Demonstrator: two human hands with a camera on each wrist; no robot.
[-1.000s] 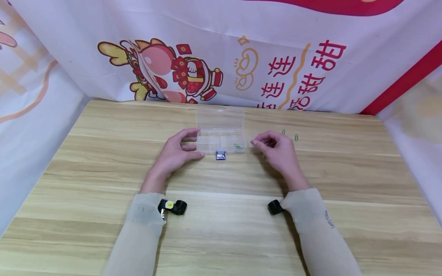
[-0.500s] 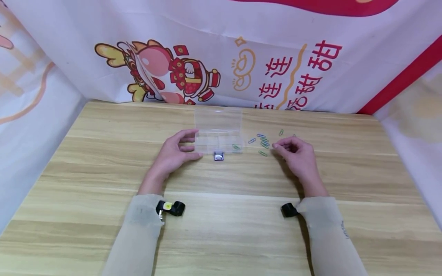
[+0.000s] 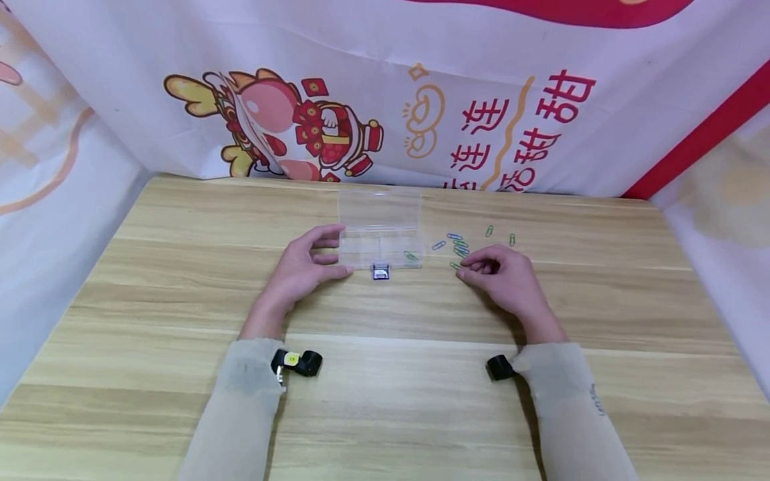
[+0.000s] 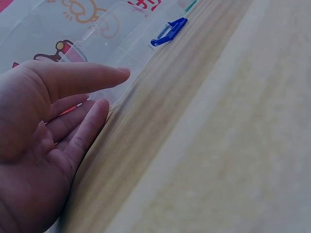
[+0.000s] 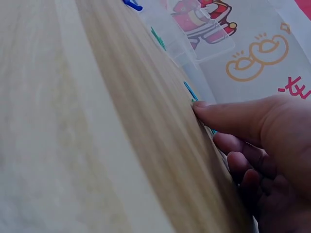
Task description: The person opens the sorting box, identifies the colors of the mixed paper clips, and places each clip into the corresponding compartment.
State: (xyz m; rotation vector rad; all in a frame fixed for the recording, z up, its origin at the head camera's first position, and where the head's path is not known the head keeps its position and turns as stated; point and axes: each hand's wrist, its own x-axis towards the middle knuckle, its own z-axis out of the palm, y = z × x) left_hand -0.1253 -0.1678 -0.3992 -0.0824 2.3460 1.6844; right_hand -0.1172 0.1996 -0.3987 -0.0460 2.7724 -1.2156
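A clear plastic compartment box (image 3: 369,248) stands on the table with its lid (image 3: 380,208) raised at the back. My left hand (image 3: 303,262) rests at its left end, fingers loosely extended against it and thumb along the front edge. A blue latch (image 3: 381,271) projects at the front. Green paper clips (image 3: 411,256) lie in the right front compartment. To the right of the box, my right hand (image 3: 502,274) pinches the end of a green paper clip (image 3: 454,266) between thumb and forefinger at table level. Its thumb (image 5: 214,114) hides part of that clip in the right wrist view.
Several blue and green paper clips (image 3: 460,247) are heaped just beyond the right fingertips. A blue paper clip (image 3: 438,245) lies nearer the box. Farther right are two green paper clips, one at the back (image 3: 490,230). A printed cloth (image 3: 385,133) hangs behind the wooden table (image 3: 397,401).
My right hand moves from beside the box to the right, uncovering the heap of clips, then back left and nearer to a green clip. The left hand stays at the box.
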